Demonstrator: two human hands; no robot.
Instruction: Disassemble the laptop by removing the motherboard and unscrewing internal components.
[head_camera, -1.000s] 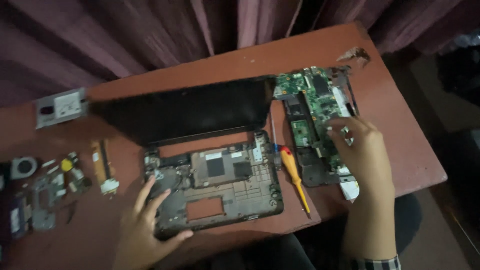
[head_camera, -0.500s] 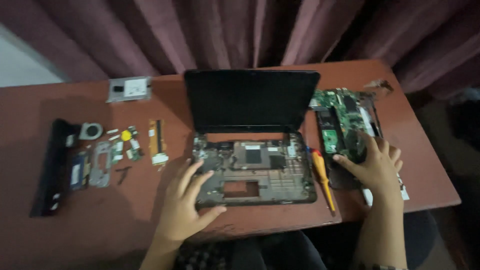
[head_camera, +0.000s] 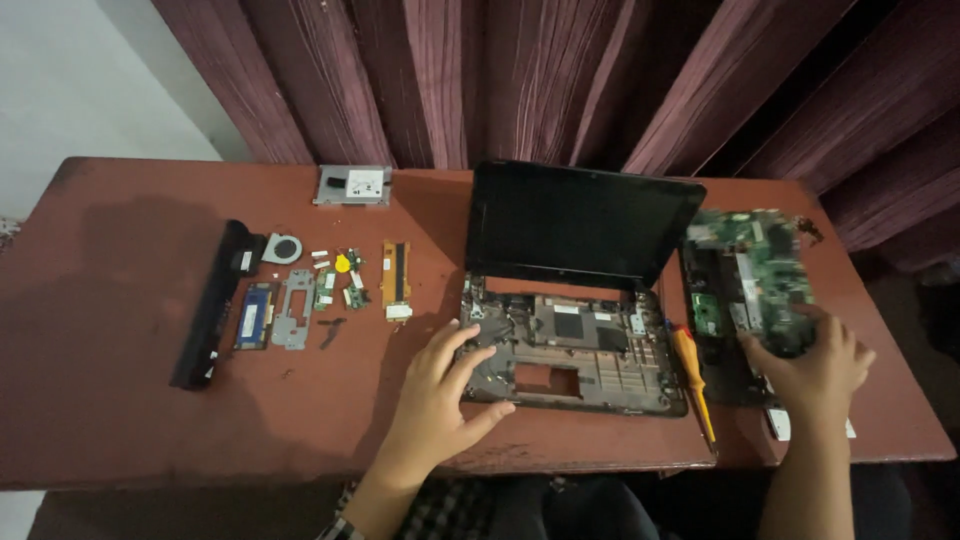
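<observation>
On the reddish-brown table (head_camera: 120, 300), a gutted laptop base (head_camera: 575, 350) is being steadied near its front-left corner by the left hand (head_camera: 440, 395), fingers spread flat, nothing gripped. Its dark glossy screen (head_camera: 580, 225) is being left propped upright behind. To the right, a green motherboard (head_camera: 765, 275) is being grasped at its lower edge by the right hand (head_camera: 815, 365), fingers curled over it; it is lying on a black panel (head_camera: 715, 345). Risk, judged: the thin rigid board could be flexed or snagged if lifted by one edge. An orange-handled screwdriver (head_camera: 690, 375) is lying just beside the base, and could be knocked off. A black bar-shaped battery (head_camera: 210, 305) and small metal parts (head_camera: 330, 290) are being kept well apart at left.
</observation>
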